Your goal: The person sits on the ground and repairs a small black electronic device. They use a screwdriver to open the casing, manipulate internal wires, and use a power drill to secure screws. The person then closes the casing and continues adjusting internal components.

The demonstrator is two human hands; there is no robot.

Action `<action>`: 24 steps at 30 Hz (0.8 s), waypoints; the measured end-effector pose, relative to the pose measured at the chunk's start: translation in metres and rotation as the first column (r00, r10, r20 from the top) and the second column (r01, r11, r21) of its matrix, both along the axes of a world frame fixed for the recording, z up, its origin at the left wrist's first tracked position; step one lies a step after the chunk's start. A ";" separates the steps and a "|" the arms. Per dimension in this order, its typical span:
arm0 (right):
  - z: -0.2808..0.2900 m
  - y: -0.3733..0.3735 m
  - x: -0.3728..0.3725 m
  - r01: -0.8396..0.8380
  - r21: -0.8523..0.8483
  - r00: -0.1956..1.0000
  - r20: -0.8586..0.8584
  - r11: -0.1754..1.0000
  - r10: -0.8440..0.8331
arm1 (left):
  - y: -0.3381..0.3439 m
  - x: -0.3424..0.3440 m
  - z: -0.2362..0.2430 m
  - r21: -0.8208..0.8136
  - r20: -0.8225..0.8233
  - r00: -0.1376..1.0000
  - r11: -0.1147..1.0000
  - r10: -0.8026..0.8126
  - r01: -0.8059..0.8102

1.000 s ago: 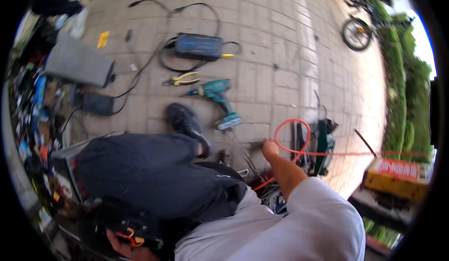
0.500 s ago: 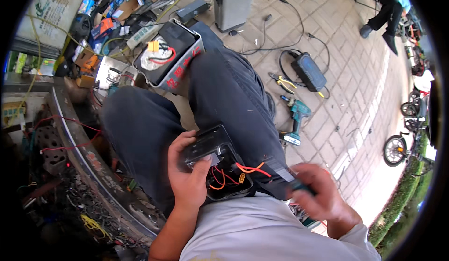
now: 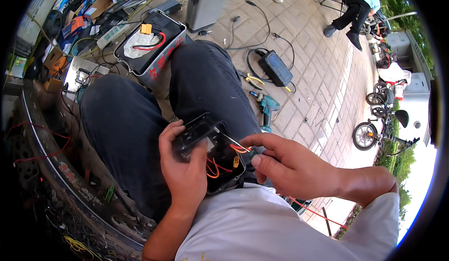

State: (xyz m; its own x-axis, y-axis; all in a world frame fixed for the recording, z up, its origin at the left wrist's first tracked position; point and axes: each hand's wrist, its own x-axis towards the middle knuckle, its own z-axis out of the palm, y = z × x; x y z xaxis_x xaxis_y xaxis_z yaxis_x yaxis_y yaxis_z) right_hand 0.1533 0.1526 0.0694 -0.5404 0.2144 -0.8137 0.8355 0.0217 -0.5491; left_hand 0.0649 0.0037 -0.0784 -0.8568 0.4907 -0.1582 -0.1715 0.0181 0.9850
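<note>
A black plastic case (image 3: 199, 132) rests in my lap, tilted, with my left hand (image 3: 184, 167) closed around its upper part. From its open lower part come orange and red wires (image 3: 213, 168) and a small yellow connector (image 3: 236, 161). My right hand (image 3: 297, 165) grips a screwdriver (image 3: 229, 138) by its dark handle, mostly covered by the fingers. The thin metal shaft crosses over the case, its tip close to the upper part; whether it touches cannot be made out.
Beyond my knees stands a battery box (image 3: 161, 62) with a yellow plug and white filler on top. A teal cordless drill (image 3: 268, 109), yellow-handled pliers (image 3: 254, 81) and a black charger (image 3: 276, 68) lie on the paving. Clutter (image 3: 89, 15) fills the far left. A person (image 3: 358, 6) sits at far right.
My right hand has come left, bringing the screwdriver from beside my thigh to over the case. My left hand still holds the case. The whole view has shifted.
</note>
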 end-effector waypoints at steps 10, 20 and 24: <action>-0.007 0.006 -0.008 -0.149 0.095 0.986 -0.058 0.984 0.155 | -0.001 -0.002 0.000 0.065 0.147 0.989 0.998 -0.011 0.001; -0.053 0.029 0.002 -0.265 0.156 0.854 -0.420 0.952 0.306 | -0.003 -0.005 -0.004 0.025 0.050 0.998 0.999 -0.036 0.034; -0.048 0.043 -0.006 -0.366 0.053 0.870 -0.335 0.929 0.362 | -0.003 -0.005 -0.007 0.029 0.027 1.000 0.999 -0.015 0.014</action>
